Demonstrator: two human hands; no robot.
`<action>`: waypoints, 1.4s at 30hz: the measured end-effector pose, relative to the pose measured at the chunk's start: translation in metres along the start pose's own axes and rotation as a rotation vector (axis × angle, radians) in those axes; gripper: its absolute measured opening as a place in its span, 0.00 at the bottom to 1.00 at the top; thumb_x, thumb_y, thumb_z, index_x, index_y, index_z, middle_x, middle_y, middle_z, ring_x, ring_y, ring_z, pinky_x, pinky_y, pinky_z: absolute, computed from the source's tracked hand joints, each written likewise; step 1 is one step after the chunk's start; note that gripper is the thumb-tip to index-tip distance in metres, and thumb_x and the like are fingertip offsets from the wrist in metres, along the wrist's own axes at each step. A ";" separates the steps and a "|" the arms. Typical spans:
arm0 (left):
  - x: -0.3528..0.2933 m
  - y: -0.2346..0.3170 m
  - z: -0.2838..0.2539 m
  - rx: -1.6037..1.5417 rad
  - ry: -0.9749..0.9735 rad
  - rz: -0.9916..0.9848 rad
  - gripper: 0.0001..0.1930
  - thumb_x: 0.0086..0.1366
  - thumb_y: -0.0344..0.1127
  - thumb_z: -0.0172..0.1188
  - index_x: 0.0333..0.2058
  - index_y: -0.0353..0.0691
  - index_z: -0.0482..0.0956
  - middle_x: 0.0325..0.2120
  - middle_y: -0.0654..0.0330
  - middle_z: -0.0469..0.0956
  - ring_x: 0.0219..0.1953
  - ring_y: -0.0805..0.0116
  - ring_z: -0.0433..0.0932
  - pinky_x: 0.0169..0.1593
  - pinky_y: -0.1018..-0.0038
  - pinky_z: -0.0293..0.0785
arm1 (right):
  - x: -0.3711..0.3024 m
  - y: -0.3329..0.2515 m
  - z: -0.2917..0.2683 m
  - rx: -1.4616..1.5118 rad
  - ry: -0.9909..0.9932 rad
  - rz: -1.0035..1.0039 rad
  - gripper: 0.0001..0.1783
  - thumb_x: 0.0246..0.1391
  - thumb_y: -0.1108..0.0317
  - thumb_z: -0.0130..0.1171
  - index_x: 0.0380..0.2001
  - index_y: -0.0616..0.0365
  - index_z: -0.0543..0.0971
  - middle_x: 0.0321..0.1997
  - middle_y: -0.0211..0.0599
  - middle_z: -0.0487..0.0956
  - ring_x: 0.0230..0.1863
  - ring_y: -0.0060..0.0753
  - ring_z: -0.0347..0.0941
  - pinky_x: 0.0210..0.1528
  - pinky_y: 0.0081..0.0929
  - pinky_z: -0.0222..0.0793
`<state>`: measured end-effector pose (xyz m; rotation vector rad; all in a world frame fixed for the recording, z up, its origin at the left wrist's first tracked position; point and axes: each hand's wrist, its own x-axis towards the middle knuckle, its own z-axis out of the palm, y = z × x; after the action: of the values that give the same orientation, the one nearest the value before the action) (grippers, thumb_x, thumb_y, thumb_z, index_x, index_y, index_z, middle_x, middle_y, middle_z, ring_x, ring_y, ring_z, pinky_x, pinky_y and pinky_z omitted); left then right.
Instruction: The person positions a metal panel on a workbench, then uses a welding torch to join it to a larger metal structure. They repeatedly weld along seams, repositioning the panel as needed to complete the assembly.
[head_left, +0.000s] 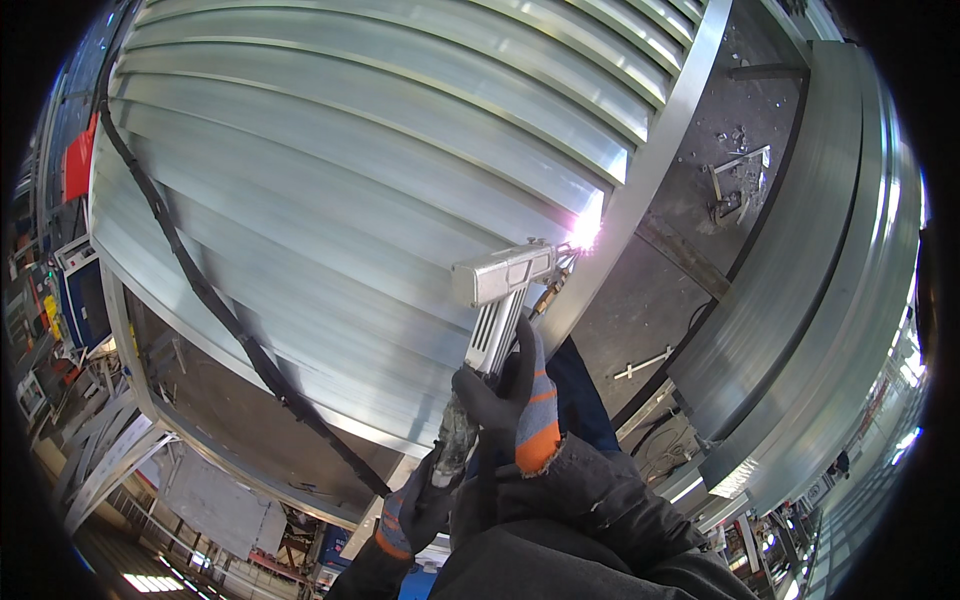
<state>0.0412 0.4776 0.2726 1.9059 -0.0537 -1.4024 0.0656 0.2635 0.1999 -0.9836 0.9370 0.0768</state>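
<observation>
Gloved in black and grey with an orange cuff, my right hand (515, 390) is wrapped round the ribbed handle of a silver handheld welding torch (500, 277). Below it my left hand (422, 508), in a matching glove, closes on the wrapped cable (457, 440) at the torch's lower end; some of its fingers are hidden. The torch nozzle points up and right. A bright white-violet weld glow (584, 232) burns at its tip, where a slat end meets the side rail (655, 165) of a large slatted metal panel (330, 190).
A thick black cable (215, 300) crosses the panel's left side. Long metal profiles (800, 270) lie stacked at the right. Metal offcuts (735, 185) litter the floor between. A blue machine (82, 300) and a red sheet (79, 162) stand at the far left.
</observation>
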 end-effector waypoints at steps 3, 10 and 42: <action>-0.004 -0.003 0.000 -0.049 -0.019 -0.078 0.34 0.61 0.31 0.62 0.65 0.30 0.60 0.51 0.43 0.78 0.52 0.50 0.80 0.49 0.63 0.79 | -0.003 0.000 0.000 0.009 -0.008 0.028 0.49 0.52 0.77 0.64 0.71 0.60 0.46 0.47 0.41 0.73 0.38 0.25 0.74 0.37 0.26 0.77; -0.005 -0.014 0.006 0.027 0.039 0.093 0.33 0.62 0.30 0.61 0.64 0.31 0.62 0.50 0.45 0.79 0.48 0.52 0.83 0.46 0.64 0.79 | -0.007 0.001 0.001 0.023 -0.018 0.037 0.50 0.51 0.78 0.63 0.71 0.59 0.46 0.47 0.40 0.72 0.39 0.25 0.74 0.38 0.27 0.77; -0.023 -0.037 0.012 -0.047 0.048 0.007 0.26 0.62 0.28 0.55 0.60 0.30 0.67 0.48 0.48 0.78 0.50 0.57 0.79 0.52 0.65 0.74 | -0.029 0.020 0.006 0.012 -0.033 0.044 0.53 0.50 0.79 0.64 0.71 0.58 0.42 0.51 0.45 0.70 0.44 0.30 0.74 0.44 0.30 0.78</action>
<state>0.0076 0.5079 0.2676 1.8978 -0.0041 -1.3406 0.0425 0.2889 0.2079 -0.9483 0.9280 0.1238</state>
